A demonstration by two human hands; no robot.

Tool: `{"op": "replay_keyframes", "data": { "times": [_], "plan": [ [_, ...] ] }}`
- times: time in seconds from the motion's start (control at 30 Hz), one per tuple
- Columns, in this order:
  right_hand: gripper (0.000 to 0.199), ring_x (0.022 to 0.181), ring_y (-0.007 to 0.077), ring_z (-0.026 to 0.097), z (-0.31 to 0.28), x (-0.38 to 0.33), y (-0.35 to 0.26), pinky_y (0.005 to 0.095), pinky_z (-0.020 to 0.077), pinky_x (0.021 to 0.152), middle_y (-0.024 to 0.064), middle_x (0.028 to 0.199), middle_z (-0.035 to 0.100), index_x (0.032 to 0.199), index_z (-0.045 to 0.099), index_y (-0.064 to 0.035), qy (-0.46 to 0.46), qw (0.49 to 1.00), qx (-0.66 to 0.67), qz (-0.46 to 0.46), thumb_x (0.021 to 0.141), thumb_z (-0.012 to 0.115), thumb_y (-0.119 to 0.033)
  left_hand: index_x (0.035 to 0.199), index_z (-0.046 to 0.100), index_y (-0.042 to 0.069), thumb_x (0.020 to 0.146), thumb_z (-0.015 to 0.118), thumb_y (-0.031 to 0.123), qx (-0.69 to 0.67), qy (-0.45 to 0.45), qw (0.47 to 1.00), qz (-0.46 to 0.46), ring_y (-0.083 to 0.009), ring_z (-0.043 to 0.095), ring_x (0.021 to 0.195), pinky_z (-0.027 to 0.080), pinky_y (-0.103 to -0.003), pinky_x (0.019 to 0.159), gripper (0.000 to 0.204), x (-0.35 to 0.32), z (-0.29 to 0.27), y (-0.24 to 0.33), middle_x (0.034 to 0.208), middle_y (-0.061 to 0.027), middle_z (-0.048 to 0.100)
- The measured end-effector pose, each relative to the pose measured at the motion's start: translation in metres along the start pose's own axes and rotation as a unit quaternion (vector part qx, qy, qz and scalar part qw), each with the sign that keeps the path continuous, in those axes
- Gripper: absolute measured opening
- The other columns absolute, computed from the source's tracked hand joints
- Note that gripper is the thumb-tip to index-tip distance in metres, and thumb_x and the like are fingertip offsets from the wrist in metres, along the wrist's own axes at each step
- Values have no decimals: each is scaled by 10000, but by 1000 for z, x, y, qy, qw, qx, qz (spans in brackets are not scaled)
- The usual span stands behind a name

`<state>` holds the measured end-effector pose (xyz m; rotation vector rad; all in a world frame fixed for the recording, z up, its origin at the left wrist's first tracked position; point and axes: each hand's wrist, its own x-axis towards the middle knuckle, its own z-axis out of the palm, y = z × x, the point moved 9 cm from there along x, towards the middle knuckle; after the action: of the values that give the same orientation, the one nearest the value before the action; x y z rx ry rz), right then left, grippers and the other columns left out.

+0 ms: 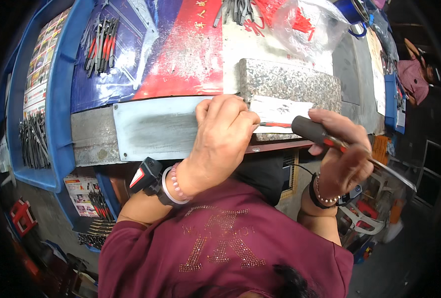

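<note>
My left hand [224, 131] is closed, its fingertips pinching the left end of a thin red-and-dark strip [277, 124]. The strip lies over white paper [280, 109] on a speckled stone block [290, 79]. Closed around a tool at the right, my right hand [347, 154] keeps the tool's dark cylindrical end [309, 130] close to the strip's right end; whether they touch I cannot tell. Past the hand, a narrow metal shaft [397, 178] sticks out to the lower right. Left of the block, beside my left hand, lies a pale metal plate [153, 129].
Bundled red-and-grey strips [101, 44] lie at the far left of the table. A blue crate [61, 99] with dark metal pieces [34, 141] stands leftward. At the back are red strips [300, 22], a clear plastic bag [315, 37] and a blue mug [352, 12]. Another person [413, 74] is far right.
</note>
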<state>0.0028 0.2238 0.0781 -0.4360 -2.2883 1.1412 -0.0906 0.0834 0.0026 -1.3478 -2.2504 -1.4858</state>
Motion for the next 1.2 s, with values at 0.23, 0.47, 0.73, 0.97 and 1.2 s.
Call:
{"op": "replay_keyframes", "data": {
  "times": [0.23, 0.47, 0.73, 0.97, 1.2],
  "plan": [
    [437, 712, 256, 675, 35, 9, -23, 296, 548, 623, 189, 915, 687, 974, 643, 15, -105, 988, -106, -31, 975, 465, -384, 896, 609, 84, 745, 646, 24, 8, -4, 1000, 8, -252, 544, 944, 353, -393, 836, 167, 0, 3, 0, 911, -61, 545],
    [403, 669, 213, 651, 38, 10, 6, 251, 510, 579, 185, 918, 685, 965, 638, 34, -113, 994, 3, -7, 981, 488, -340, 890, 616, 87, 737, 664, 24, 14, -9, 1000, 7, -264, 550, 929, 363, -389, 833, 173, 1, 3, 0, 901, -73, 549],
    [722, 507, 138, 557, -20, 3, -16, 188, 465, 468, 339, 955, 646, 1014, 579, 34, 23, 995, 74, -69, 995, 228, -597, 882, 646, 64, 729, 718, 17, 17, -19, 1000, -4, -289, 581, 931, 391, -384, 840, 175, 1, 4, 0, 876, -89, 571],
    [584, 740, 240, 675, 37, 14, -21, 304, 548, 618, 205, 927, 675, 982, 629, 53, -137, 988, -22, -72, 999, 392, -481, 896, 629, 78, 714, 697, 16, 18, -18, 1000, 4, -277, 570, 935, 373, -400, 841, 203, 2, 4, 1, 895, -76, 553],
    [446, 715, 217, 675, 30, 9, 4, 265, 556, 610, 188, 972, 694, 978, 660, 67, -126, 991, -38, -33, 1022, 381, -278, 900, 628, 72, 723, 700, 22, 27, -24, 999, 8, -279, 571, 934, 377, -401, 842, 197, 2, 5, 1, 900, -80, 555]
  ]
}}
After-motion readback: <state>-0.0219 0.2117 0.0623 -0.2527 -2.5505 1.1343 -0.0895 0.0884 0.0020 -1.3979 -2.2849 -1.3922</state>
